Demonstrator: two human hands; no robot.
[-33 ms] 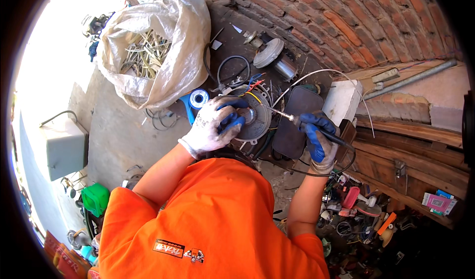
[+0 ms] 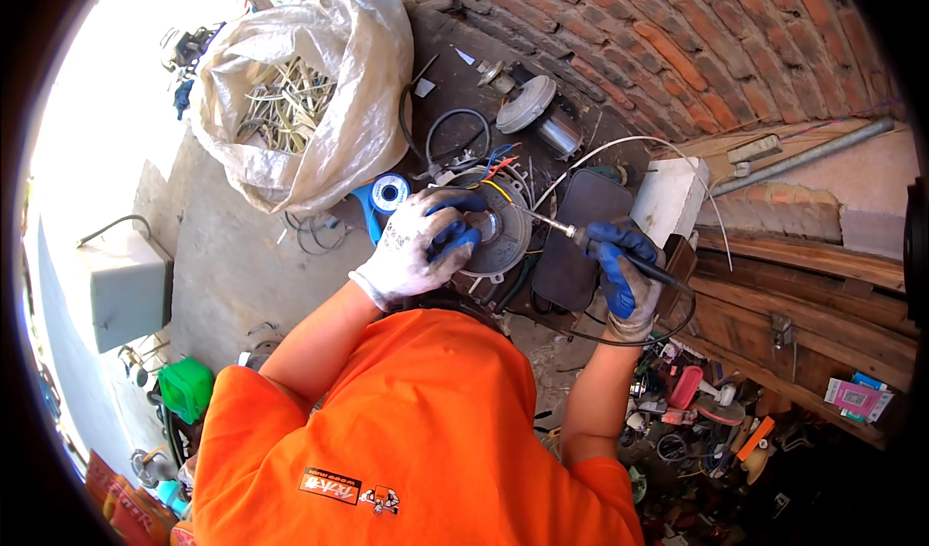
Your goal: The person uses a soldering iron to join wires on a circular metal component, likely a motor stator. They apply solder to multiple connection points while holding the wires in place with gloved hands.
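Observation:
My right hand [image 2: 624, 273], in a white glove with blue palm coating, grips a soldering iron [image 2: 554, 222]. Its metal shaft points left over a round grey motor housing [image 2: 508, 254], and a black cord loops from its handle. Over the housing's left side, my gloved left hand [image 2: 418, 244] has its fingers bent together; whatever they pinch, if anything, is hidden. A yellow wire [image 2: 498, 190] curves up from the housing toward the iron's tip, beside red and blue wires [image 2: 501, 164]. Just beyond my left hand stands a blue solder spool [image 2: 389, 194].
A white woven sack [image 2: 373, 91] of scrap wire stands far left. Beyond the housing lies another motor part [image 2: 527, 106] near the brick wall [image 2: 629, 43]. A dark flat case [image 2: 571, 265] and a white block [image 2: 670, 197] sit at right, above floor clutter [image 2: 697, 410].

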